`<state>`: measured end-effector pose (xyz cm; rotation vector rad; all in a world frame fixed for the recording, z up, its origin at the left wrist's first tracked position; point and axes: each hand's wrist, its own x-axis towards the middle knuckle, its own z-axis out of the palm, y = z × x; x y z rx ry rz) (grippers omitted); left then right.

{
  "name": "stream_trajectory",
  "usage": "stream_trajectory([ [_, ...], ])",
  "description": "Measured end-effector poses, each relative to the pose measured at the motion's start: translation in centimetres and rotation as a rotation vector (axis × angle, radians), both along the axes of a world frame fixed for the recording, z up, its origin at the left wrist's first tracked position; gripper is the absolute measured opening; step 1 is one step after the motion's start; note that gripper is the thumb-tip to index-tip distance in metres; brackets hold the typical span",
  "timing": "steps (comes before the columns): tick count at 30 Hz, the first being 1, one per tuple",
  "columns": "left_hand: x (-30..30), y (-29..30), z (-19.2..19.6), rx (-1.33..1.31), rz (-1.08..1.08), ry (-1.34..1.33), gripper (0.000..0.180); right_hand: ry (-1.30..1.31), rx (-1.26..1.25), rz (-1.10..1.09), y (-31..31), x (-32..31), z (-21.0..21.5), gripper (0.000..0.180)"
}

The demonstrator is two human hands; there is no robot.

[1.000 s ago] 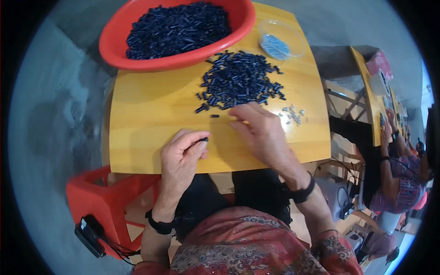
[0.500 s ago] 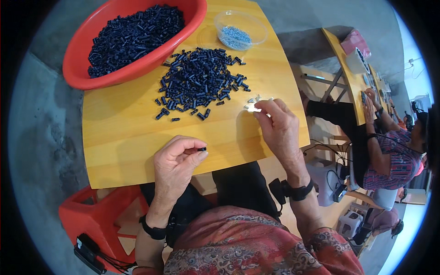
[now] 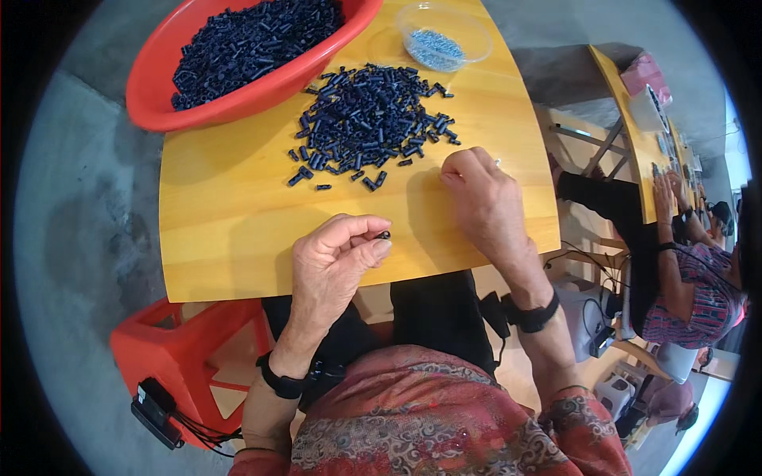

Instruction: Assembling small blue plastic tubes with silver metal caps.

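Your left hand point(image 3: 333, 262) now lifts, pinching a small dark plastic tube point(image 3: 384, 235) at centre frame, while your right hand point(image 3: 484, 202) has shifted right, fingers curled together on the yellow wooden table point(image 3: 222, 222), its hold unclear.

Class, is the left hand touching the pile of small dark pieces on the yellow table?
Apart. The head view shows the left hand pinching one dark piece, with bare yellow table between it and the pile.

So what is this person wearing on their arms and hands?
Both hands, left hand and right hand, are bare, without gloves. Each wrist carries a black band: left black wristband, right black wristband. Red patterned fabric sleeves cover the upper arms.
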<state>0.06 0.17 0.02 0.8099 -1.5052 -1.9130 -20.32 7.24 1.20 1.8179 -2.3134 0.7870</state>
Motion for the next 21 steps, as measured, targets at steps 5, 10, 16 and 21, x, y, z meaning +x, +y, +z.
stream_trajectory([
  [5,0.5,0.1,-0.3,0.127,-0.015,0.018,0.017,-1.126,0.123,0.105,1.4,2.2,3.3,0.003],
  [10,0.3,0.6,0.0,0.156,-0.052,0.029,0.015,-1.260,0.203,0.173,1.9,3.3,2.3,0.010],
  [16,0.5,0.8,-0.1,0.145,-0.077,-0.007,0.014,-1.361,0.178,0.129,1.8,4.4,1.6,0.018],
  [21,0.4,1.1,0.5,0.157,-0.110,-0.040,0.014,-1.436,0.202,0.147,2.1,4.3,1.3,0.021],
])
